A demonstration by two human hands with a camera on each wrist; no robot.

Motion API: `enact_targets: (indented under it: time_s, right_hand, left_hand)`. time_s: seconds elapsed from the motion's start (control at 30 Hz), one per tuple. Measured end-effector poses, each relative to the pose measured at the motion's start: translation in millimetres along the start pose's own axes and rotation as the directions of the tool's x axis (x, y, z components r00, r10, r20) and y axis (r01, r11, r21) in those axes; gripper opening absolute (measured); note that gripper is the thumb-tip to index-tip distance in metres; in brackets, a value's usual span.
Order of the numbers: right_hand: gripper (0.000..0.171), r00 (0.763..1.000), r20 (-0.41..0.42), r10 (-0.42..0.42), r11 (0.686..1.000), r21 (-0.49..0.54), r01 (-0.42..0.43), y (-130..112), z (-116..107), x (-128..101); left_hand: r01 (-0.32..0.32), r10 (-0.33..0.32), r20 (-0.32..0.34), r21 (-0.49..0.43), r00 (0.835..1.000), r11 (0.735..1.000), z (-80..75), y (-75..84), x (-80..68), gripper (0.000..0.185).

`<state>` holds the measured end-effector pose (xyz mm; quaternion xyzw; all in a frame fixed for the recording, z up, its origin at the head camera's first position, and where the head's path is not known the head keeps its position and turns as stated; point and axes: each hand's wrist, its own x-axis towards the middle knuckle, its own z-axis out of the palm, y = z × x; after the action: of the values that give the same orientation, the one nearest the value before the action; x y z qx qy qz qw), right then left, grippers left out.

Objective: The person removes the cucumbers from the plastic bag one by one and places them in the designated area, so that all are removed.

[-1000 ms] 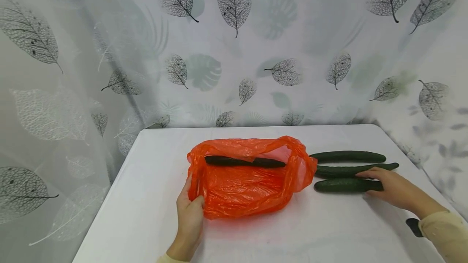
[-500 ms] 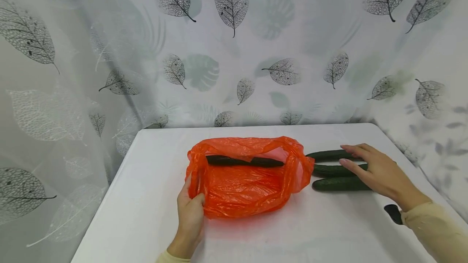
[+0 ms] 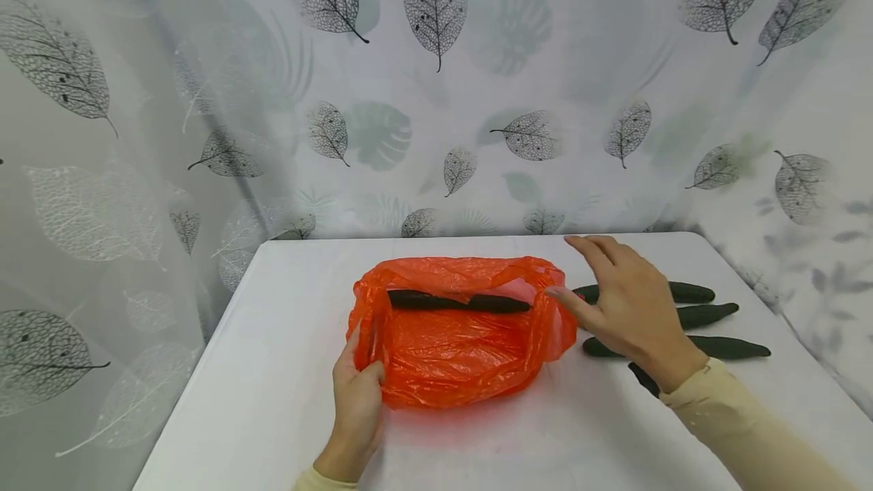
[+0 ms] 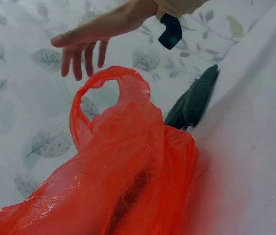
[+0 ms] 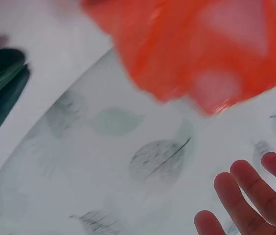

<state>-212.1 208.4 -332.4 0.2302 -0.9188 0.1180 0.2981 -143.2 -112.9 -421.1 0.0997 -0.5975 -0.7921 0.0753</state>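
Three cucumbers (image 3: 709, 315) lie on the bench (image 3: 273, 370) beside the orange bag (image 3: 457, 347), whose left rim my left hand (image 3: 358, 400) pinches; my right hand (image 3: 627, 309) hovers spread, holding nothing.

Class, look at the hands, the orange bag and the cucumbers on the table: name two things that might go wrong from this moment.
1. The right hand, open and empty above the cucumbers, is close to the bag's handle; it might catch it and pull the mouth closed.
2. The left hand grips only one edge of the thin orange bag, so the bag might slide or collapse on the white table, and the cucumber inside might roll out.
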Motion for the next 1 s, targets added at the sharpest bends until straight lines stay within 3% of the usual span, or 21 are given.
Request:
enact_targets:
  time_s: [0.23,0.47,0.6,0.73,0.83,1.0]
  right_hand:
    - [0.070,0.997,-0.014,-0.079,0.992,0.099,0.080,-46.8,14.2,17.8]
    - [0.067,0.992,0.126,-0.029,0.976,0.216,0.001,-80.8,31.6,23.4]
    - [0.063,0.969,0.245,0.028,0.965,0.247,-0.091,-88.3,44.9,23.2]
    - [0.058,0.938,0.339,0.069,0.953,0.254,-0.162,-91.4,58.4,22.7]
    - [0.058,0.921,0.383,0.073,0.946,0.267,-0.186,-91.4,67.2,22.4]
    - [0.065,0.889,0.454,0.053,0.944,0.268,-0.193,-88.8,81.4,21.3]
  left_hand:
    - [-0.007,0.007,0.010,-0.028,1.000,1.000,-1.2,0.4,-0.4,0.074]
    - [0.004,-0.004,-0.012,-0.011,1.000,1.000,2.2,1.3,5.8,0.077]
    - [0.008,-0.008,-0.025,-0.010,1.000,1.000,4.5,3.7,9.2,0.077]
    - [-0.029,0.029,0.001,-0.094,1.000,0.995,6.2,6.2,10.7,0.075]
    - [-0.050,0.052,0.014,-0.126,0.999,0.991,7.2,8.5,12.6,0.076]
    - [-0.029,0.030,0.001,-0.082,1.000,0.996,8.3,13.1,16.4,0.078]
